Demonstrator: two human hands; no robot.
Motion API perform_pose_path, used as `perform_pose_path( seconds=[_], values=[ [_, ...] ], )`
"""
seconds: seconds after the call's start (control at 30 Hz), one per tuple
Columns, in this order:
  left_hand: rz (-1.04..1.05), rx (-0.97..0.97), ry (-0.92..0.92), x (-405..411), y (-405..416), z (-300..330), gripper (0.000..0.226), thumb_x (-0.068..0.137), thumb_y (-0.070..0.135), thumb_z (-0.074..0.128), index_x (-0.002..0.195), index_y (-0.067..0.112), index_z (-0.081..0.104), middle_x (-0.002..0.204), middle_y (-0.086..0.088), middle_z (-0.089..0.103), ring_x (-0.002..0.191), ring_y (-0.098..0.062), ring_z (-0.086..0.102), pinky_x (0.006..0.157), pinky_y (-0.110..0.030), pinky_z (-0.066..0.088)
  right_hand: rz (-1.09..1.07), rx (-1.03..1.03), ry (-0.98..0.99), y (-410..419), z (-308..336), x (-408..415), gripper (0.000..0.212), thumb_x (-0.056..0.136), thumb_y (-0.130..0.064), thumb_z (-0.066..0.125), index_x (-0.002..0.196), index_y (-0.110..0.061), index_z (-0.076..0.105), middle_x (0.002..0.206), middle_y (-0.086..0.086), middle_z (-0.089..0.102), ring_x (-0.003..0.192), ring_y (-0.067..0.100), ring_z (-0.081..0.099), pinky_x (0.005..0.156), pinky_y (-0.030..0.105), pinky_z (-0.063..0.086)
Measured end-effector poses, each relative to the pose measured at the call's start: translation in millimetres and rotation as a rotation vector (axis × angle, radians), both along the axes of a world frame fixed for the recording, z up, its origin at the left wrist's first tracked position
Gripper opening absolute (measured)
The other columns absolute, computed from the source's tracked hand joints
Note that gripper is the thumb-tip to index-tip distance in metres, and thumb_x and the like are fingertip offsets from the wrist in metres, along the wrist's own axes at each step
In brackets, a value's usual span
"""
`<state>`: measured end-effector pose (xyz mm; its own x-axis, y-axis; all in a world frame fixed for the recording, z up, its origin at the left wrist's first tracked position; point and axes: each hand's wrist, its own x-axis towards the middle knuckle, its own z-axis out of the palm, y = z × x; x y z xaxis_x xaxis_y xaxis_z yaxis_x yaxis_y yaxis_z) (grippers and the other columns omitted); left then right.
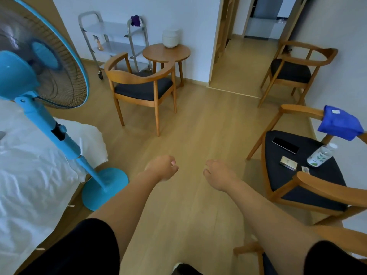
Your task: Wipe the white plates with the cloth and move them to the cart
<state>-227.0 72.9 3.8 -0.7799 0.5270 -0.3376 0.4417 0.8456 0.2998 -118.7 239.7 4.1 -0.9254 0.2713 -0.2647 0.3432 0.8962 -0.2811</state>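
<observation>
A person stretches both bare arms forward over a wood floor [188,120], black sleeves [85,249] at the shoulders. The left hand [161,168] is clenched into a loose fist with nothing in it; the right hand [218,174] is likewise curled and grasps nothing. The two hands hang near each other, apart, above the boards.

Across the room a stack of white plates [170,38] stands on a round table [166,53] against the far wall. Just left of the table is a metal cart [111,34] with pale shelves; a dark purple cloth [135,20] is draped over its right handle and a spray bottle [99,43] stands on its middle shelf. A wooden chair [139,84] with a dark seat stands in front of both, its back curving before the table.

At left a blue fan [39,62] rises on its round base beside a bed [29,159] with white rumpled sheets. At right a second chair [303,175] bears a phone [286,144], a small box [288,163] and a water bottle [321,154] lying on its seat, with a blue cloth [340,124] hung over its backrest. A third chair [294,70] stands by the right wall, next to an open doorway [258,26]
</observation>
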Motion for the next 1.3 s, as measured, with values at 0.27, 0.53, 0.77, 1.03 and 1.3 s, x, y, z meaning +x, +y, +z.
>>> perform_pose_path(
  seconds=[0.27,0.53,0.77,1.03,1.3],
  values=[
    [-0.032,-0.008,-0.023,-81,53,-1,0.032,0.095,0.033,0.044,0.119,0.017,0.056,0.119,-0.005,0.062,0.110,-0.027,0.056,0.089,-0.034,0.046,-0.018,-0.014,-0.036,44,-18,-77,0.039,0.098,-0.024,0.037,0.130,-0.006,0.048,0.135,0.014,0.049,0.125,0.029,0.043,0.099,0.033,0.035],
    [-0.015,-0.009,-0.047,-180,124,-19,0.029,0.093,0.031,0.045,0.114,0.017,0.059,0.116,-0.005,0.063,0.107,-0.026,0.057,0.087,-0.033,0.047,-0.024,-0.016,-0.074,121,-33,-179,0.041,0.098,-0.024,0.037,0.132,-0.003,0.047,0.136,0.016,0.049,0.126,0.030,0.044,0.100,0.035,0.037],
    [-0.033,-0.056,-0.098,-280,207,-7,0.030,0.094,0.029,0.043,0.118,0.016,0.057,0.119,-0.006,0.061,0.109,-0.026,0.056,0.089,-0.036,0.048,0.056,0.037,-0.089,201,-23,-288,0.038,0.098,-0.026,0.038,0.128,-0.004,0.048,0.132,0.015,0.050,0.122,0.030,0.047,0.097,0.034,0.039],
    [0.013,-0.036,-0.096,-369,268,4,0.029,0.095,0.029,0.041,0.114,0.016,0.058,0.111,-0.005,0.062,0.101,-0.025,0.058,0.087,-0.039,0.051,0.094,0.038,-0.089,270,-8,-395,0.038,0.099,-0.023,0.037,0.128,-0.001,0.047,0.133,0.018,0.049,0.124,0.032,0.045,0.099,0.035,0.038],
    [0.042,-0.014,-0.076,-466,308,-1,0.029,0.095,0.030,0.041,0.114,0.017,0.058,0.109,-0.004,0.062,0.099,-0.024,0.058,0.085,-0.039,0.051,0.149,0.029,-0.085,306,-18,-494,0.039,0.098,-0.024,0.035,0.126,-0.002,0.049,0.132,0.017,0.049,0.122,0.031,0.046,0.096,0.035,0.039]
  ],
)
